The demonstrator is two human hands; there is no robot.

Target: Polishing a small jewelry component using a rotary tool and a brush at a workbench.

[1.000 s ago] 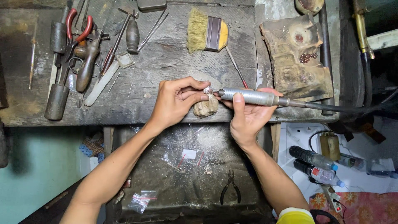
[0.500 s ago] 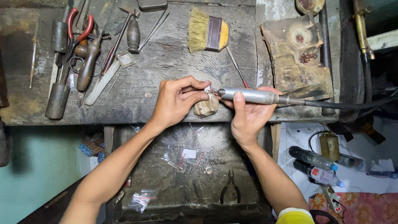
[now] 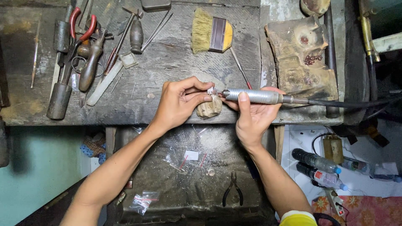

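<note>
Steel rotary handpiece (image 3: 255, 96), tiny workpiece (image 3: 210, 90), scarred bench (image 3: 167, 67)

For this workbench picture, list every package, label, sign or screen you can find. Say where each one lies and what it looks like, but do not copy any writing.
Small clear plastic bags: lower tray, left front; crumpled, see-through, with reddish bits inside.
White paper slip: middle of the lower tray; small, square, plain white.
Two plastic bottles: floor at lower right, lying on their sides; clear, dark-capped, one with a red and white label band.
No signs or screens in view.
</note>
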